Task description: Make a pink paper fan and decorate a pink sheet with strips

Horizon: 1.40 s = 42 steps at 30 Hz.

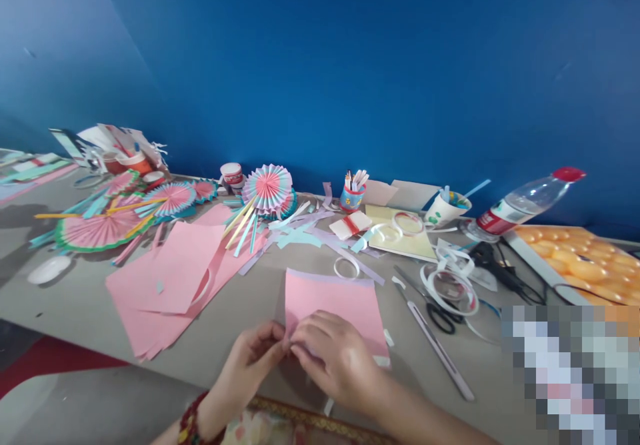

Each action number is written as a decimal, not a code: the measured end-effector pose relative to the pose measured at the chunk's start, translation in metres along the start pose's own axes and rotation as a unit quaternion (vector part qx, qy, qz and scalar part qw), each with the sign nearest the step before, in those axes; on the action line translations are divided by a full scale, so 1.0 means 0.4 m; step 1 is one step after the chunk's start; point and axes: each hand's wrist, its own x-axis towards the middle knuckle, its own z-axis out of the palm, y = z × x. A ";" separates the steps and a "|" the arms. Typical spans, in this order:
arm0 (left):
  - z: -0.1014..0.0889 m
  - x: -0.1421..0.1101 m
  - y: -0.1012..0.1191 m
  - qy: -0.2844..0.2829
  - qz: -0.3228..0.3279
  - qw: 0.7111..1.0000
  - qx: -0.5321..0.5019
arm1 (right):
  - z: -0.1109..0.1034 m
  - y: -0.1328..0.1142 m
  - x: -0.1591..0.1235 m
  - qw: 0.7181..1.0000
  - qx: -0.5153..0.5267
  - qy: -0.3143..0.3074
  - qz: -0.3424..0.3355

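A pink sheet of paper (330,295) lies on the table in front of me, with a lilac strip along its far edge. My left hand (250,358) pinches the sheet's near left corner between thumb and fingers. Right beside it, my right hand (337,355) lies over the near edge with its fingertips closed on the same corner, touching the left fingertips. Exactly how the corner sits between the fingers is hidden. White tape or backing (381,361) shows at the near right corner. A white utility knife (440,348) and black-handled scissors (440,315) rest to the right.
Pink sheets (175,278) are stacked at left, near folded paper fans (267,188). Tape rolls (453,291), a pen cup (353,195), a paper cup (445,210) and a tilted bottle (520,208) stand behind. A blue wall (320,71) rises at the table's back.
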 end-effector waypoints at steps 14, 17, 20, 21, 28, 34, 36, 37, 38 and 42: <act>0.021 -0.013 0.009 -0.009 0.066 0.984 0.166 | -0.016 -0.007 -0.018 0.999 -0.021 0.001 0.038; 0.025 -0.016 0.024 -0.009 0.081 0.977 0.198 | -0.023 -0.010 -0.016 0.999 -0.019 -0.002 0.043; 0.029 -0.017 0.032 -0.009 0.084 0.974 0.211 | -0.030 -0.010 -0.016 0.999 -0.011 -0.009 0.044; 0.030 -0.017 0.033 -0.009 0.085 0.973 0.213 | -0.032 -0.009 -0.017 0.999 -0.007 -0.011 0.044; 0.032 -0.013 0.032 -0.009 0.097 0.974 0.206 | -0.039 -0.006 -0.022 0.998 0.012 -0.025 0.055; 0.036 -0.013 0.038 -0.021 0.121 0.966 0.229 | -0.035 -0.011 -0.020 0.996 0.028 -0.013 0.084; 0.038 -0.015 0.038 -0.026 0.123 0.965 0.229 | -0.033 -0.011 -0.019 0.995 0.023 -0.015 0.093; 0.038 -0.015 0.037 -0.028 0.122 0.965 0.229 | -0.032 -0.010 -0.019 0.995 0.021 -0.017 0.097; 0.038 -0.016 0.035 -0.029 0.121 0.965 0.231 | -0.031 -0.010 -0.019 0.995 0.021 -0.019 0.100; 0.033 -0.018 0.029 -0.028 0.125 0.961 0.247 | -0.031 -0.009 -0.018 0.994 0.033 -0.020 0.102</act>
